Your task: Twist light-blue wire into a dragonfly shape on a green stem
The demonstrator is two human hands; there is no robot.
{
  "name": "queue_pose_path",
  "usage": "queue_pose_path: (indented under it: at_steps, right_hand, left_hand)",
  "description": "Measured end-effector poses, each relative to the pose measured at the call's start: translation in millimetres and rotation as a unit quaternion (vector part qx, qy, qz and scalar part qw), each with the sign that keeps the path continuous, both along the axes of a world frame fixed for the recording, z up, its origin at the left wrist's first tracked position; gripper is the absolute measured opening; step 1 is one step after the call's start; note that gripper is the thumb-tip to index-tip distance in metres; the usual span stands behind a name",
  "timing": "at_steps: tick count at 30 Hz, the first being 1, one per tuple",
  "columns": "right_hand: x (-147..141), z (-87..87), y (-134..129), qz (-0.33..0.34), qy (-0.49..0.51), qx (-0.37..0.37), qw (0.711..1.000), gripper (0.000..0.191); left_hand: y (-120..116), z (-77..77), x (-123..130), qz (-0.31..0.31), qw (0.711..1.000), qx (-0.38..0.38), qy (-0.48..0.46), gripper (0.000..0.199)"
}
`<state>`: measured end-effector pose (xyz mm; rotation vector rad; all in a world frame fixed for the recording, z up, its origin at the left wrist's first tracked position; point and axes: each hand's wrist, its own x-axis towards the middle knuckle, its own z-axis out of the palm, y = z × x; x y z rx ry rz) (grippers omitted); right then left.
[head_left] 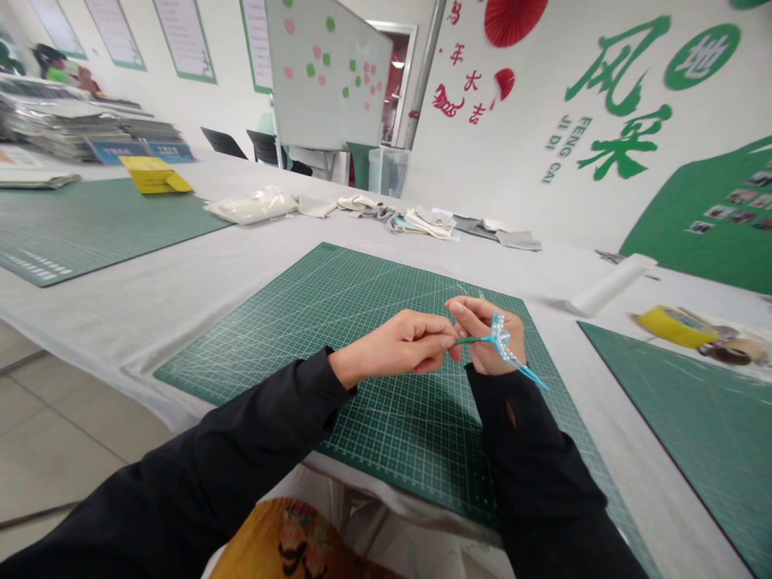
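Note:
Over a green cutting mat [374, 281], both of my hands work close together on a small artificial flower [499, 339]. Its petals are light blue with white bead-like dots, and thin blue strands stick out to the lower right. My left hand [407, 344] is closed, pinching the thin green stem [467, 340] between thumb and fingertips. The flower head lies in front of the palm of my right hand [491, 322]. That hand's thumb and forefinger are pressed together just above the stem; whatever they grip is too small to make out.
Folded cloth pieces [428, 223] and a clear plastic bag [256, 205] lie beyond the mat. Left are another mat [121, 217], a yellow packet [155, 174] and stacked papers [54, 121]. Right are a white roll [612, 285], a yellow roll [676, 326] and a third mat [681, 410].

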<state>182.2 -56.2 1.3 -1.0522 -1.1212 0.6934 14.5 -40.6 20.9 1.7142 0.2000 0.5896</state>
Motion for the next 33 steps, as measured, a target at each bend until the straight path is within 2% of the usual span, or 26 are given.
queue_pose_path:
  at_steps: [10,16,20,26,33]
  right_hand:
    - [0.6,-0.8,1.7,-0.033,-0.001,-0.036,0.999,0.028]
    - [2.3,-4.3,2.7,0.008,-0.019,-0.042,0.999,0.025]
    - [4.3,-5.1,2.9,0.010,0.002,-0.040,0.999,0.021]
    - [3.5,-3.2,3.2,-0.038,0.036,-0.051,0.997,0.021]
    - [3.3,-3.6,3.5,-0.036,0.034,-0.042,0.998,0.021]
  left_hand:
    - [1.2,-0.7,1.2,0.032,0.999,0.005,-0.038,0.023]
    - [0.1,0.3,2.0,0.075,0.994,0.033,-0.078,0.022]
    - [-0.3,-0.3,2.6,0.102,0.990,0.049,-0.089,0.023]
    - [8.1,-3.5,5.4,0.165,0.979,-0.001,-0.115,0.022]
    - [14.5,-5.7,8.7,0.212,0.962,-0.084,-0.151,0.022]
